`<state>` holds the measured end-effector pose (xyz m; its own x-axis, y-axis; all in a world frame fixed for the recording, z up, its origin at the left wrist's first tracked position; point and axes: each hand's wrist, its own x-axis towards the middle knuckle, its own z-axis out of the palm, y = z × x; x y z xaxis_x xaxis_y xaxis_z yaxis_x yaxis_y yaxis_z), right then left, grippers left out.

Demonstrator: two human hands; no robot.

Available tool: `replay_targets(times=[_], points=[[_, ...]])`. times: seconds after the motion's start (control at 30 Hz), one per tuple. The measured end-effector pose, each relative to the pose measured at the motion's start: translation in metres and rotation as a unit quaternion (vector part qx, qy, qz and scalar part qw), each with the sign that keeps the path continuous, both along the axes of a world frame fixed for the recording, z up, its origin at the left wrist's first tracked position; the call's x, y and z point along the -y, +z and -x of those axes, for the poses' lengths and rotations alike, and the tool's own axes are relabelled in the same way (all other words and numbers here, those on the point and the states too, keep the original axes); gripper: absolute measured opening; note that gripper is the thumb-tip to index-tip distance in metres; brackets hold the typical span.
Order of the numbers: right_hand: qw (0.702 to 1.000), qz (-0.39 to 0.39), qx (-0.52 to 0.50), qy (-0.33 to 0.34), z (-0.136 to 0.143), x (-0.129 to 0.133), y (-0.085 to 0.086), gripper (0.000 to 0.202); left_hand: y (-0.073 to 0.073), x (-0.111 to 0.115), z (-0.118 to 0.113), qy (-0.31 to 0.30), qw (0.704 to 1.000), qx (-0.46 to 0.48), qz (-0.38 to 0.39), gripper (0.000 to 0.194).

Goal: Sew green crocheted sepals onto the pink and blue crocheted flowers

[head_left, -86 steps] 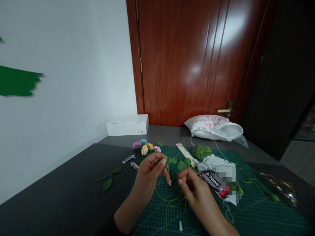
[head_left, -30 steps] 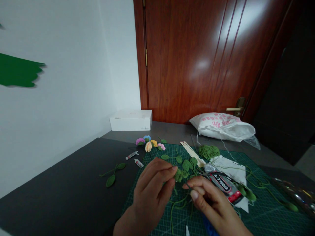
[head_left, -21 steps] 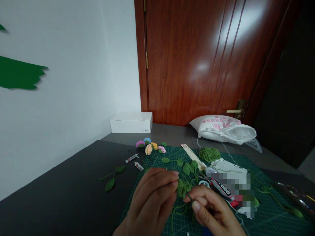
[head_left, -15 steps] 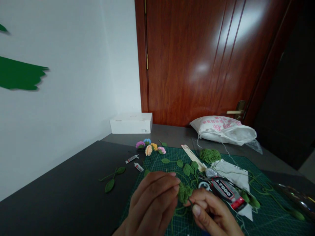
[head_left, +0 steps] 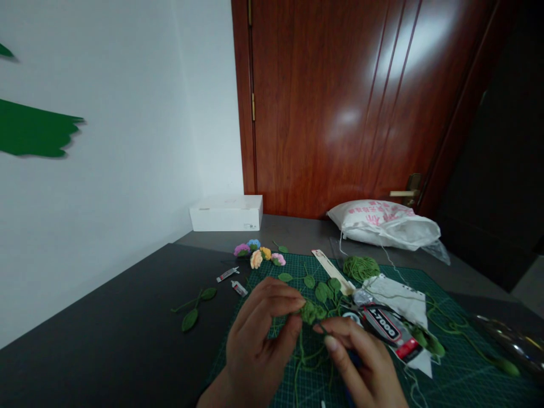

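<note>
My left hand [head_left: 261,334] pinches a small green crocheted piece [head_left: 313,312] between thumb and fingertips, over the cutting mat. In my right hand [head_left: 365,354], closed thumb to forefinger, is a crochet hook [head_left: 322,327] whose thin dark shaft points at the piece; a bit of blue shows under the palm. The hook's tip is hidden at the green stitches. Green yarn strands [head_left: 301,362] hang below the piece onto the mat. Just beyond the hands lie several green crocheted leaves [head_left: 323,292].
A green cutting mat [head_left: 463,368] carries a yarn skein [head_left: 361,268], white paper [head_left: 397,294] and a glue package [head_left: 386,328]. Crocheted flowers [head_left: 256,259], small glue tubes [head_left: 238,288] and a leaf sprig [head_left: 190,320] lie leftward. Behind stand a white box [head_left: 227,214] and white bag [head_left: 382,224].
Both hands have shifted slightly up and left with the green piece. My left hand has turned, so its thumb now shows below the fingers, and the piece looks flatter.
</note>
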<state>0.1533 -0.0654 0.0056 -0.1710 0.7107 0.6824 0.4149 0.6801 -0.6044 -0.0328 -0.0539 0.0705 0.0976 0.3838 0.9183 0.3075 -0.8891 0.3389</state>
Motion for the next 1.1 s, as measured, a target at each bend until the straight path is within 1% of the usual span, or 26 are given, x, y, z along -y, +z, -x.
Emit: replay_targets(times=[0.03,0.1,0.13,0.2,0.27,0.3,0.37,0.43,0.5,0.6,0.7,0.8,0.87,0.9,1.0,1.1], points=[[0.999,0.035,-0.019,0.014,0.005,0.002,-0.001,0.016,0.001,-0.001,-0.001,0.01,1.0,-0.001,-0.027,0.023],[0.993,0.086,-0.076,0.026,0.013,0.004,0.0,0.019,0.006,-0.003,-0.004,0.038,0.997,-0.004,-0.067,0.022],[0.989,0.101,-0.101,0.039,0.015,0.005,0.002,0.021,0.01,-0.003,-0.005,0.052,0.995,-0.01,-0.09,0.022],[0.984,0.102,-0.131,0.062,0.016,0.004,0.01,0.022,0.022,-0.004,-0.008,0.075,0.987,-0.036,-0.137,0.023],[0.986,0.068,-0.137,0.07,0.012,0.001,0.024,0.019,0.038,-0.003,-0.011,0.084,0.976,-0.075,-0.186,0.023],[0.988,0.041,-0.137,0.066,0.009,-0.001,0.032,0.017,0.046,-0.003,-0.013,0.077,0.971,-0.102,-0.204,0.021],[0.988,-0.006,-0.144,0.058,0.004,-0.008,0.049,0.013,0.062,-0.002,-0.018,0.071,0.96,-0.126,-0.24,0.022],[0.985,-0.048,-0.155,0.054,0.001,-0.015,0.066,0.011,0.075,-0.001,-0.024,0.071,0.953,-0.117,-0.27,0.024],[0.981,-0.086,-0.166,0.056,0.001,-0.022,0.083,0.011,0.083,-0.003,-0.031,0.085,0.949,-0.097,-0.288,0.026],[0.974,-0.135,-0.173,0.061,0.004,-0.028,0.105,0.01,0.086,-0.009,-0.039,0.105,0.943,-0.092,-0.303,0.026],[0.968,-0.168,-0.18,0.054,0.005,-0.032,0.118,0.011,0.083,-0.017,-0.044,0.112,0.94,-0.088,-0.312,0.027],[0.966,-0.172,-0.191,0.029,0.003,-0.034,0.122,0.026,0.083,-0.022,-0.046,0.11,0.94,-0.064,-0.316,0.026],[0.972,-0.18,-0.154,0.003,-0.001,-0.035,0.123,0.035,0.084,-0.023,-0.047,0.111,0.942,-0.056,-0.312,0.026],[0.974,-0.192,-0.122,-0.011,-0.003,-0.036,0.123,0.036,0.086,-0.023,-0.047,0.111,0.944,-0.055,-0.307,0.026],[0.965,-0.253,-0.043,-0.056,-0.009,-0.036,0.124,0.031,0.088,-0.021,-0.047,0.099,0.952,-0.046,-0.287,0.026],[0.952,-0.293,-0.021,-0.091,-0.012,-0.034,0.125,0.024,0.088,-0.019,-0.048,0.078,0.958,-0.029,-0.273,0.026]])
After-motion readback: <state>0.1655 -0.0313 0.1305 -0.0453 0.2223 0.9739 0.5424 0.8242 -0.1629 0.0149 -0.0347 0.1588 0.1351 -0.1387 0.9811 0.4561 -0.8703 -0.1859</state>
